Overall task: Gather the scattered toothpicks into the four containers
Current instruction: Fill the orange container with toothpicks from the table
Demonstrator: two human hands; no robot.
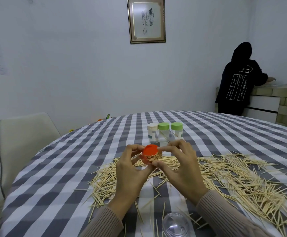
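Note:
Both hands hold an orange toothpick container (147, 159) above the table, tilted toward me, with toothpick tips showing at its mouth. My left hand (132, 170) grips its body. My right hand (176, 165) pinches its round orange lid (150, 150), which stands half raised over the mouth. A wide spread of loose toothpicks (224, 178) lies on the checked tablecloth beneath and to the right of my hands. Three closed containers stand behind: one with a white lid (152, 133) and two with green lids (163, 133) (176, 131).
A clear plastic cup or lid (175, 225) sits at the near table edge. A white chair (26, 146) stands at the left. A person in a black hoodie (238, 81) stands at a counter far right, back turned. The round table (71, 168) has a grey-white checked cloth.

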